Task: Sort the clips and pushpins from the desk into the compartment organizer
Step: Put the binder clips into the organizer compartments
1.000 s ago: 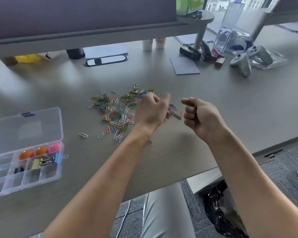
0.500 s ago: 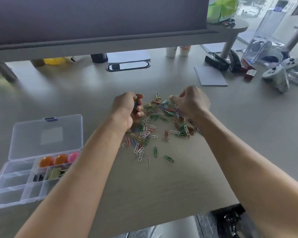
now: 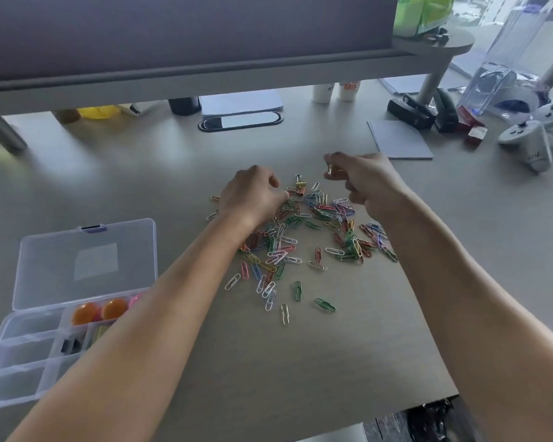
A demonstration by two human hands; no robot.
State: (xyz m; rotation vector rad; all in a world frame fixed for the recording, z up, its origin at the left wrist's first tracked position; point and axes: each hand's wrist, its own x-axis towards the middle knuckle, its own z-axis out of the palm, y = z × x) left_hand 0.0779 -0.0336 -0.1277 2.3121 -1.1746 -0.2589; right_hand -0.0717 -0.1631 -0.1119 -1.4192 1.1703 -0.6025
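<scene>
A scatter of coloured paper clips (image 3: 304, 240) covers the middle of the desk. My left hand (image 3: 253, 194) rests on the pile's left side with its fingers curled; what they hold is hidden. Lifted just above the pile's far edge, my right hand (image 3: 363, 180) pinches a small gold binder clip (image 3: 330, 170). Another gold binder clip (image 3: 300, 186) lies between the hands. The clear compartment organizer (image 3: 29, 374) sits open at the left, holding orange and pink pushpins (image 3: 99, 311) and some binder clips; my left forearm covers part of it.
A desk divider and shelf (image 3: 186, 74) run along the back. At the back right are a grey notepad (image 3: 398, 140), a black stapler (image 3: 411, 111), a white game controller (image 3: 529, 141) and clear plastic packaging. The desk's front edge (image 3: 396, 413) is near my body.
My right hand has lifted off the pile's far side with a gold binder clip pinched in its fingers. My left hand has stayed curled on the pile's left side.
</scene>
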